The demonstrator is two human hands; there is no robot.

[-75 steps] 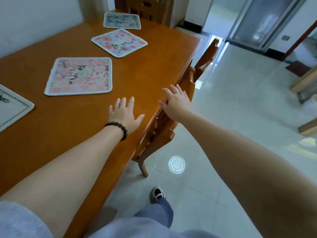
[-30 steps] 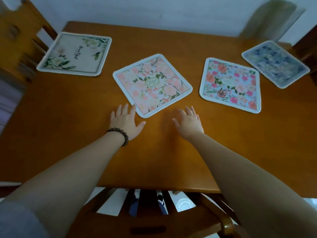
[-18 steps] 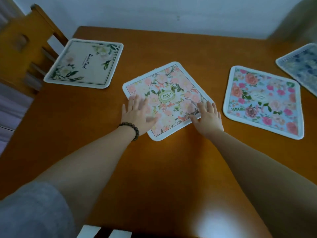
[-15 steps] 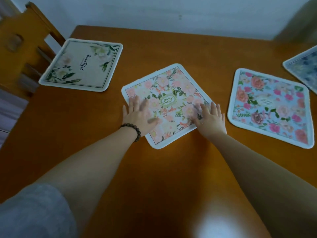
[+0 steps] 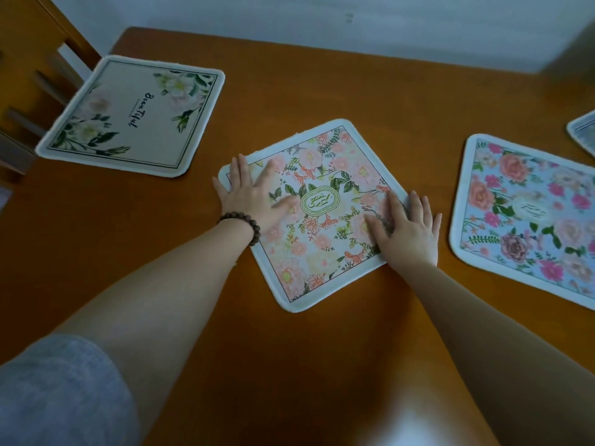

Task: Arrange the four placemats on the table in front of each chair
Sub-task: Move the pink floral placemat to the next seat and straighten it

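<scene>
Placemat with pink flowers [image 5: 317, 217] lies askew at mid-table [image 5: 306, 365]; left hand [image 5: 254, 194] presses flat on its left corner, fingers spread; right hand [image 5: 407, 233] lies flat, splayed, over its right corner; both arms outstretched.

bare table [image 5: 306, 365] between me and the pink placemat [image 5: 322, 220]: open passage. narrow bare strips separate it from the cream placemat [image 5: 135, 114] and the blue floral placemat [image 5: 521, 220]. chair back [image 5: 29, 59] blocks far left. my left hand [image 5: 254, 194] and right hand [image 5: 405, 230] lie flat on the pink mat.
</scene>
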